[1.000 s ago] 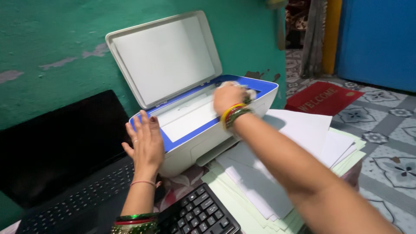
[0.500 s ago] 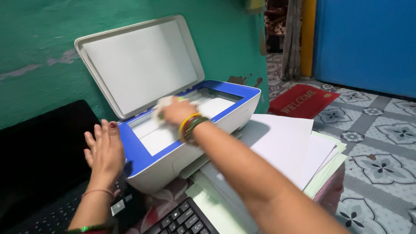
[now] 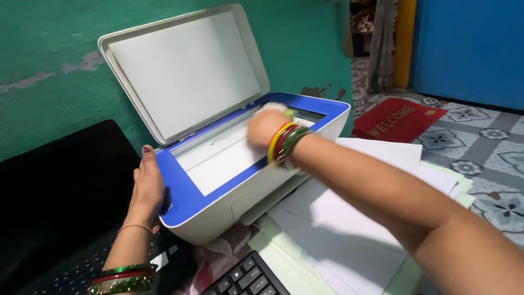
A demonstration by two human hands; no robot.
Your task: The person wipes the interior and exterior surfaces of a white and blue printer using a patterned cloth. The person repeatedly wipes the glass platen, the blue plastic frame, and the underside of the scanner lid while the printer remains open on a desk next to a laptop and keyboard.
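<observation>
Since half a second ago, the right hand [image 3: 266, 127] has slid further along the scanner glass [image 3: 224, 158] toward its far blue edge, fingers bunched on a pale cloth [image 3: 275, 108]. At left, the left hand [image 3: 146, 186] lies flat, fingers loose, against the printer [image 3: 218, 213] side beside the laptop [image 3: 60, 191]. Rightward, the raised lid [image 3: 180, 71] leaves the glass open; papers [image 3: 349, 218] crowd the printer's front edge.

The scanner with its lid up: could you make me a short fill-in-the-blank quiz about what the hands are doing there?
1. The scanner's lid stands ____.
2. The right hand presses a wad on the scanner's ____ bed.
3. The left hand rests against the scanner's blue ____ corner.
4. Loose sheets of ____ lie beside the scanner.

Missing words: open; glass; front; paper
</observation>
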